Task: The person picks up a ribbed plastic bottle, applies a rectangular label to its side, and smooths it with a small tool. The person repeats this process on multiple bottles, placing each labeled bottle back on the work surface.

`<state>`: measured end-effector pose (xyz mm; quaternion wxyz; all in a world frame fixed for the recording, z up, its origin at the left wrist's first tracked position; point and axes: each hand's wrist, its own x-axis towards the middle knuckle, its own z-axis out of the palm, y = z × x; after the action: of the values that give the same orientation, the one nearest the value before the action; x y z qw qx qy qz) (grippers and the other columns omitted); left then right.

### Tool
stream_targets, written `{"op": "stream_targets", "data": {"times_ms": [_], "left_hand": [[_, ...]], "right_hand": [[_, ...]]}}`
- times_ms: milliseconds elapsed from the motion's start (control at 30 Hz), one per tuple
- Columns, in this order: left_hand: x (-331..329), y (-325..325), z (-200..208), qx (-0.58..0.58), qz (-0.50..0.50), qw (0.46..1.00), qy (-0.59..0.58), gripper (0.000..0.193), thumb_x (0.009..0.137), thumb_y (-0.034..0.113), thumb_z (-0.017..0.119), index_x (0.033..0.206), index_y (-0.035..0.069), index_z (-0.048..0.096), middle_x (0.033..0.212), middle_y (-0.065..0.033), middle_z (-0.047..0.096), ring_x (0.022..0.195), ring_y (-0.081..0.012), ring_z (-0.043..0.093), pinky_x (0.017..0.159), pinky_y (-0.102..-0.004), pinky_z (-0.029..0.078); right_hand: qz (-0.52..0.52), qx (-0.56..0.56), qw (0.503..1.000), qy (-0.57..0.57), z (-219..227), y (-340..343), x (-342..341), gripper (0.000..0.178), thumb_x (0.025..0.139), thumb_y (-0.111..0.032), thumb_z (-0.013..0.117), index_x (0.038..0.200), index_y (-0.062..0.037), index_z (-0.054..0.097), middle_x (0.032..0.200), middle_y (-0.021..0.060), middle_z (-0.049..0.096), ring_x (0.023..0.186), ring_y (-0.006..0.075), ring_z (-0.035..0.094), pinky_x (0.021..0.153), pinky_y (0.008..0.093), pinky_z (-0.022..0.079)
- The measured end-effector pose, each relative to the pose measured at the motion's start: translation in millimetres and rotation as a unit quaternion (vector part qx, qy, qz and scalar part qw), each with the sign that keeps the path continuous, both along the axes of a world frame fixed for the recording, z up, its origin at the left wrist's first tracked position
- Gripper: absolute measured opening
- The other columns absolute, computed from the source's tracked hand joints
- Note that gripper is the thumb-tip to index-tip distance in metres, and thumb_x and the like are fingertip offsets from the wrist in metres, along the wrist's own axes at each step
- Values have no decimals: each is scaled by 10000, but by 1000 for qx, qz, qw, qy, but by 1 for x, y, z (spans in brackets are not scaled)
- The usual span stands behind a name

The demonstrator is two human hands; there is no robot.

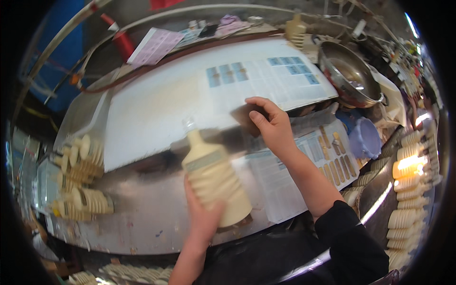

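A steel bowl (349, 73) sits beside a lavender plastic cup (365, 137), with cream ribbed bottles (80, 183) stacked at the left.

motion blur smears the cream bottle (213, 175), and it hides the left hand's fingers (216, 209).

bare steel bench (152, 213) centre, stacked bottles (80, 185) left, metal bowl (349, 73) right

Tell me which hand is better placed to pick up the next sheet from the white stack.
Probably the right hand: its fingers already rest on the edge of the white stack of sheets, and it holds nothing. The left hand is wrapped around the cream ribbed bottle, nearer the body.
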<state>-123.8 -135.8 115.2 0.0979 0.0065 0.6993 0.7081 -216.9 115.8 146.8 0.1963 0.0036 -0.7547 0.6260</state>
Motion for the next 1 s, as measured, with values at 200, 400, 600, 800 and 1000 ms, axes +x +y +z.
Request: {"op": "stream_targets", "data": {"times_ms": [200, 400, 600, 800, 1000], "left_hand": [[20, -8, -7, -76, 3, 996, 48, 997, 816, 158, 629, 1641, 9, 88, 1584, -204, 338, 1432, -303, 396, 1208, -413, 290], [17, 5, -13, -75, 27, 990, 121, 1108, 855, 535, 724, 1604, -52, 156, 1475, -254, 470, 1334, -345, 509, 1120, -438, 395], [21, -2, -19, -84, 42, 987, 127, 1111, 863, 552, 727, 1598, -67, 170, 1463, -270, 488, 1332, -355, 520, 1112, -436, 403], [23, -4, -16, -83, 30, 990, 112, 1035, 832, 299, 733, 1606, -68, 151, 1517, -276, 433, 1376, -364, 473, 1151, -435, 366], [30, 3, -7, -11, 76, 995, 61, 981, 807, 125, 699, 1613, -33, 162, 1549, -262, 380, 1429, -340, 405, 1200, -443, 308]], "right_hand": [[-102, 235, 954, -157, 24, 81, -31, 252, 926, -194, 579, 942, -17, 757, 995, 122, 733, 937, 249, 680, 818, 376, 525], [-288, 544, 784, -78, 3, 168, -101, 210, 847, -145, 600, 856, -5, 756, 872, 213, 729, 904, 403, 709, 809, 480, 567], [-103, 594, 731, -321, 45, 132, -77, 184, 817, -78, 604, 845, 13, 761, 936, 244, 735, 883, 391, 729, 771, 463, 583], [-23, 564, 824, -41, 11, 103, 9, 281, 869, -125, 671, 1138, -45, 660, 1234, 100, 693, 952, 346, 700, 811, 432, 566], [-85, 601, 785, 123, -12, 128, 17, 214, 848, -79, 726, 1041, -76, 632, 1109, 108, 711, 829, 316, 713, 698, 393, 579]]}}
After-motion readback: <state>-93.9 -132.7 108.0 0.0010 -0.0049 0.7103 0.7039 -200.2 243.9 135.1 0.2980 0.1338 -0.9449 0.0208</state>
